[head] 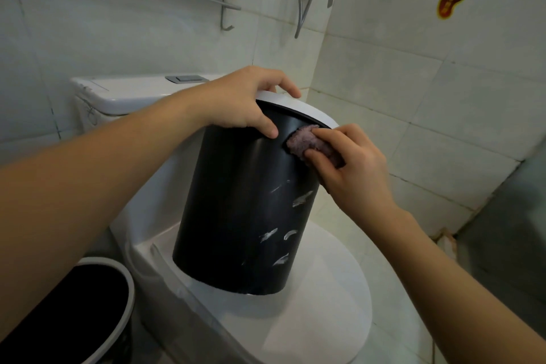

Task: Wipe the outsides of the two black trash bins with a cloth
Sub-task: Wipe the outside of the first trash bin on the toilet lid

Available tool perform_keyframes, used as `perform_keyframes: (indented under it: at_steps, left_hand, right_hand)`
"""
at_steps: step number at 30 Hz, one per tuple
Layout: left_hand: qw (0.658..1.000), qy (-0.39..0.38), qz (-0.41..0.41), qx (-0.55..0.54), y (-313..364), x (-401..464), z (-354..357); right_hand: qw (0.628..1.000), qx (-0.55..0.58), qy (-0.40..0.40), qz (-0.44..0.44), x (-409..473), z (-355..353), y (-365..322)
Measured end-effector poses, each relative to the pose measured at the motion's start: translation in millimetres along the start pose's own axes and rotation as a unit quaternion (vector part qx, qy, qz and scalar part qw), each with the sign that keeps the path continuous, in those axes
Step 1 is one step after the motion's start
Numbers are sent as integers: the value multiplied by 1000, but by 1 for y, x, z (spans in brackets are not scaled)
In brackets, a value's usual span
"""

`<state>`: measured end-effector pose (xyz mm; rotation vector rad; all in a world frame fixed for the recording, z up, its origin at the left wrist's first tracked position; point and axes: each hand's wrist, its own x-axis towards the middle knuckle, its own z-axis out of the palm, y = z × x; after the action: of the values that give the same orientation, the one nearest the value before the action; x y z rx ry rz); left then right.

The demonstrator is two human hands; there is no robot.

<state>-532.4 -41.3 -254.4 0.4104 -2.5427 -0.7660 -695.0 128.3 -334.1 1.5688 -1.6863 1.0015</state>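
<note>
Wiping in progress near the top rim of the bin (236, 210) standing tilted on the toilet lid (325, 289), left hand (245, 100) gripping the white rim, right hand (351, 165) pinching the cloth (301, 140) against the wall; white smears remaining at 5 o'clock, second bin (97, 304) at 8 o'clock apparently untouched.

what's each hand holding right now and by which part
The left hand grips the black bin by its white top rim. The right hand pinches the bunched purple cloth against the bin's upper side.
</note>
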Motion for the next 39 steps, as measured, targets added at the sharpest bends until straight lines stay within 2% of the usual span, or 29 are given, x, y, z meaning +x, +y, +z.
perform_keyframes:
  at_steps: [7, 16, 20, 23, 29, 34, 39]
  left_hand:
    - [999, 26, 9, -40, -8, -1, 1]
    - [1000, 5, 6, -23, -4, 1, -2]
    - [1000, 11, 2, -28, -12, 0, -2]
    - [999, 18, 3, -48, -14, 0, -1]
    - [998, 18, 0, -57, -17, 0, -2]
    - [998, 20, 2, -67, -19, -2, -1]
    - [998, 17, 5, -63, -15, -2, 0]
  right_hand:
    - [1000, -9, 1, 7, 9, 0, -1]
    - [998, 5, -63, 6, -13, 7, -6]
    - [995, -11, -90, -42, -20, 3, -10]
    - [995, -12, -83, -44, -9, 3, -9]
    - [999, -1, -34, 41, 12, 11, -10]
    - [997, 13, -75, -31, -9, 7, -19]
    - [998, 0, -66, -4, 10, 9, -24]
